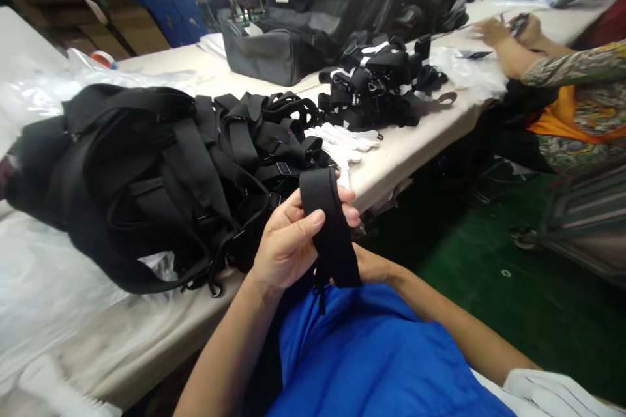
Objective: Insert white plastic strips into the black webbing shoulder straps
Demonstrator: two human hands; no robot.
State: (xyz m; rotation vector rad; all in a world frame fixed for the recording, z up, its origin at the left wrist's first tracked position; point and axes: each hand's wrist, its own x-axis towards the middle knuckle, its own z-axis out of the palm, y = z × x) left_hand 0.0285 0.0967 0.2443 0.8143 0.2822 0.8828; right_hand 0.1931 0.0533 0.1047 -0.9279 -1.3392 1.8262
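A folded black webbing strap (330, 228) stands upright over my lap, in front of my blue shirt. My left hand (286, 244) wraps around it, thumb pressed on its front. My right hand (364, 260) is mostly hidden behind the strap, with only fingertips showing near its top edge, and it grips the strap from behind. A large heap of black straps (147, 176) lies on the white table (415, 140) just beyond my hands.
White plastic tags (342, 140) lie by the table edge. A second strap pile (381, 81) and grey bags (278, 52) sit farther back. At the right another person's hands (499, 36) work on the table. Clear plastic sheeting (49, 287) covers the left. Green floor lies to the right.
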